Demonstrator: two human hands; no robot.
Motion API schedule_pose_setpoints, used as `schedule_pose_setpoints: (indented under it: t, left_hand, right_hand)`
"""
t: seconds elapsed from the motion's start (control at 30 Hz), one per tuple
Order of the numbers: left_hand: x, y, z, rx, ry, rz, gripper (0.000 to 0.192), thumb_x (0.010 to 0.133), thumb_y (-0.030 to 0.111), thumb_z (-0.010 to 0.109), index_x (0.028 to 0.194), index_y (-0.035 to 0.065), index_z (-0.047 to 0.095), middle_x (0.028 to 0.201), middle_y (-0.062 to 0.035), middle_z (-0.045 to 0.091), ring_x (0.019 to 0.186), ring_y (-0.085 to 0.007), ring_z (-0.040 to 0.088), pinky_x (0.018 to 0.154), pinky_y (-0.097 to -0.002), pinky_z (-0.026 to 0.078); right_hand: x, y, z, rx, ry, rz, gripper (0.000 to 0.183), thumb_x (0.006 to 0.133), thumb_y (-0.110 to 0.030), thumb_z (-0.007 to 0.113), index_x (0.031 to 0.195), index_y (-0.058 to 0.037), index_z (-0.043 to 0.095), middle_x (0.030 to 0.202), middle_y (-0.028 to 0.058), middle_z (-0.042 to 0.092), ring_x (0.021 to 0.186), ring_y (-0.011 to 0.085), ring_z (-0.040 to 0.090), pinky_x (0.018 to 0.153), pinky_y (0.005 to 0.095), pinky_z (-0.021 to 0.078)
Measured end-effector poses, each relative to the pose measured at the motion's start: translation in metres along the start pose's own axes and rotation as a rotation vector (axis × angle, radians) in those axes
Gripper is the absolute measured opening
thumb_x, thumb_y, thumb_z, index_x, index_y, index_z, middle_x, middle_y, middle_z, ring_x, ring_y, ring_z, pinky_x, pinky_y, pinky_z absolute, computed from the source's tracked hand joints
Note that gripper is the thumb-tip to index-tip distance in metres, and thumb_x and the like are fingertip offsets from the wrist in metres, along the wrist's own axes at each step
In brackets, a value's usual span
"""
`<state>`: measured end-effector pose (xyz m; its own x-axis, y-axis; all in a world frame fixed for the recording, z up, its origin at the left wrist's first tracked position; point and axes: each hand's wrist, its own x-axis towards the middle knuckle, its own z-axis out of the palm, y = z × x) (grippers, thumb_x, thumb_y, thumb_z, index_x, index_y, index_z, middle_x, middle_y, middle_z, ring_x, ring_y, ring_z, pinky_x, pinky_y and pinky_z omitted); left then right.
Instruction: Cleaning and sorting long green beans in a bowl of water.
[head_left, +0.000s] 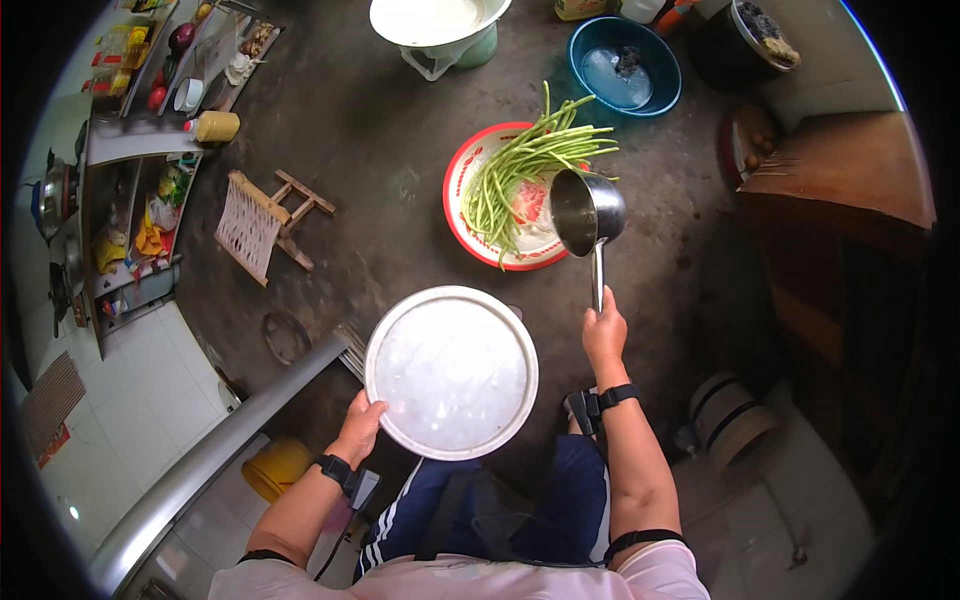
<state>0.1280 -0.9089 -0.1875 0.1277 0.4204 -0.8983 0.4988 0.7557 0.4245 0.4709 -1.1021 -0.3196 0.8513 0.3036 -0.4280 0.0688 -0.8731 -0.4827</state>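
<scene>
My left hand (360, 426) grips the rim of a round, pale metal lid or tray (454, 371), held flat in front of my legs. In my right hand (605, 330) is the handle of a deep metal ladle (587, 212). The ladle's bowl is tilted, its mouth facing left, over the right edge of a red-rimmed enamel basin (452, 202). Long green beans (499, 176) lie in that basin and stick out past its upper right rim. Part of the basin's patterned bottom shows between the beans and the ladle.
A blue plastic basin (664, 94) with water and a dark scrubber stands beyond. A low woven stool (251, 225) is at left, beside shelves (142, 146). A silvery pipe (225, 450) runs by my left arm. A wooden cabinet (840, 169) stands at right; a white basin (439, 34) sits ahead.
</scene>
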Motion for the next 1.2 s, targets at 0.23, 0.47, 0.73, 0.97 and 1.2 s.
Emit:
schedule_pose_setpoints:
  t: [0.23,0.47,0.73,0.97,1.2]
  left_hand:
    - [0.011,-0.004,0.009,-0.007,-0.018,-0.011,0.041,0.079,-0.001,0.046,0.12,-0.0034,0.042,0.113,-0.012,0.054,0.103,-0.0199,0.053,0.092,-0.0309,0.04]
    - [0.01,0.005,0.025,0.035,-0.027,-0.023,0.041,0.079,-0.001,0.046,0.12,-0.0024,0.042,0.113,-0.0119,0.054,0.103,-0.02,0.053,0.093,-0.0312,0.04]
    - [0.004,0.015,0.05,0.128,-0.071,-0.008,0.039,0.079,-0.002,0.046,0.118,-0.0035,0.042,0.113,-0.0136,0.054,0.102,-0.0208,0.054,0.092,-0.0316,0.041]
    - [0.002,0.016,0.091,0.251,-0.177,0.037,0.037,0.078,-0.001,0.047,0.114,-0.0039,0.044,0.111,-0.0148,0.055,0.102,-0.0219,0.054,0.092,-0.0329,0.041]
    - [-0.045,0.033,0.14,0.35,-0.3,0.046,0.042,0.076,-0.001,0.044,0.118,-0.0041,0.042,0.113,-0.0153,0.054,0.103,-0.0243,0.054,0.092,-0.0348,0.042]
  right_hand:
    - [0.007,0.017,-0.015,-0.226,0.131,-0.279,0.059,0.072,-0.006,0.059,0.129,-0.0094,0.041,0.082,0.0134,0.059,0.068,0.0306,0.06,0.059,0.0406,0.0488]
    - [-0.004,0.018,-0.028,-0.244,0.132,-0.343,0.061,0.069,-0.003,0.059,0.128,-0.0101,0.043,0.082,0.0114,0.057,0.065,0.0293,0.058,0.057,0.04,0.0484]
    - [-0.023,0.04,-0.066,1.015,-0.148,0.396,0.039,0.082,-0.006,0.054,0.12,-0.0027,0.049,0.065,0.0044,0.052,0.046,0.0135,0.048,0.041,0.0248,0.04]
    - [-0.099,0.141,-0.138,1.582,0.26,0.603,0.017,0.089,-0.017,0.05,0.098,-0.0033,0.053,0.054,0.0011,0.044,0.041,0.0092,0.039,0.04,0.0235,0.0329]
    - [-0.171,0.223,-0.213,1.499,0.852,0.672,0.017,0.085,-0.019,0.056,0.077,-0.0087,0.045,0.054,0.0014,0.044,0.04,0.0117,0.039,0.041,0.0258,0.0327]
